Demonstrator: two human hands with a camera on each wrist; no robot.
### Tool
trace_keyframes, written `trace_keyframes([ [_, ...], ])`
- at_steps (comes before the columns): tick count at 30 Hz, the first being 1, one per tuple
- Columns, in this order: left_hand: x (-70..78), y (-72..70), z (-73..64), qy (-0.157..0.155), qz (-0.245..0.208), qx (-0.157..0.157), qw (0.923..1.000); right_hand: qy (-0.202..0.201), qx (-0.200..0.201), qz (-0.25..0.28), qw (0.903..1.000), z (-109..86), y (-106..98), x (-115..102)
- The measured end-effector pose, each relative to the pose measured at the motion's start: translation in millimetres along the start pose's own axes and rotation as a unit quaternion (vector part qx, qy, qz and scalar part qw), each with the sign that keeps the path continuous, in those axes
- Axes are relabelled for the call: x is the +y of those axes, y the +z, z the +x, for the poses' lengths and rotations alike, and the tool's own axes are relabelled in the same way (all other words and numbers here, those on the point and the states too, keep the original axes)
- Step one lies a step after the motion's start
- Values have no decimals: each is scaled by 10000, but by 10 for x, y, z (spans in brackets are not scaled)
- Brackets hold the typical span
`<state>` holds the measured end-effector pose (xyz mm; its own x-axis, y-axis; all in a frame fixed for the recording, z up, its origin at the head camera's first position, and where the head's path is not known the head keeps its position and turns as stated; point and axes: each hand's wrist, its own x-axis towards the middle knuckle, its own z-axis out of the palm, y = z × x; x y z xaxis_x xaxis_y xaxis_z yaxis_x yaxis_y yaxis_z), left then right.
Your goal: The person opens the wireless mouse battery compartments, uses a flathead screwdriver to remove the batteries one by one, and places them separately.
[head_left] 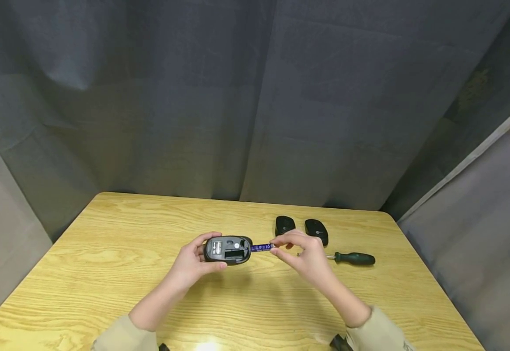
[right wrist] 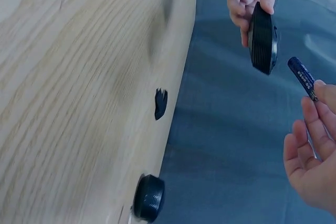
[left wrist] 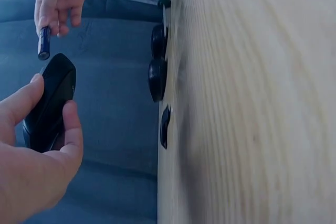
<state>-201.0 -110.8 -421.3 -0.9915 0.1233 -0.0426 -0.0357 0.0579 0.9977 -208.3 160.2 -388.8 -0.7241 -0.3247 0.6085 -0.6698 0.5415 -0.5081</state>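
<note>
- Left hand (head_left: 190, 261): clamped on a black mouse (head_left: 225, 241), fingers along the far edge, thumb on the near edge; mouse held up off the table (head_left: 127, 229), underside facing the person.
- Right hand (head_left: 307, 256): thumb and index pinching the outer end of a blue battery (head_left: 261, 247) at the mouse's 3 o'clock.
- Wrist views show battery and mouse apart, small gap.
- Why so: likely underside turned up to keep the bay in sight; battery probably pinched by one end to leave the other free; left grip at 9 o'clock seems to leave the bay uncovered.
- Containers: battery bay (head_left: 234, 254) in the mouse's underside, lid off, dark inside, no battery visible in it. White label (head_left: 217, 247) at the bay's 10 o'clock.
- Small black piece (left wrist: 165, 127) on the table, maybe the bay lid; can't pick it out in the head view.
- From the held mouse: two other mice (head_left: 317, 232) toward 2 o'clock, green-handled screwdriver (head_left: 355, 259) near 3 o'clock, shaft partly behind the right hand. Reason for that grouping: perhaps just set aside.
</note>
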Motion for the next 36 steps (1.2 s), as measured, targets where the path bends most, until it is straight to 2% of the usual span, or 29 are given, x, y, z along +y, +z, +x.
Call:
trace_keyframes([
  [6, -26, -85, 112, -33, 193, 144, 9997, 484, -16, -180, 9987, 14, 31, 148],
  [13, -106, -170, 279, 17, 436, 268, 9987, 949, -142, -135, 9953, -3, 124, 416],
  [22, -214, -297, 512, 154, 863, 208, 9959, 1843, -349, 155, 9821, 7, 237, 680],
  [28, -259, -357, 660, 36, 1387, 200, 9901, 2027, -474, 29, 9781, 29, 358, 815],
  [36, -367, -476, 823, -258, 1697, 2, 9852, 2054, -671, -165, 9762, 31, 475, 922],
])
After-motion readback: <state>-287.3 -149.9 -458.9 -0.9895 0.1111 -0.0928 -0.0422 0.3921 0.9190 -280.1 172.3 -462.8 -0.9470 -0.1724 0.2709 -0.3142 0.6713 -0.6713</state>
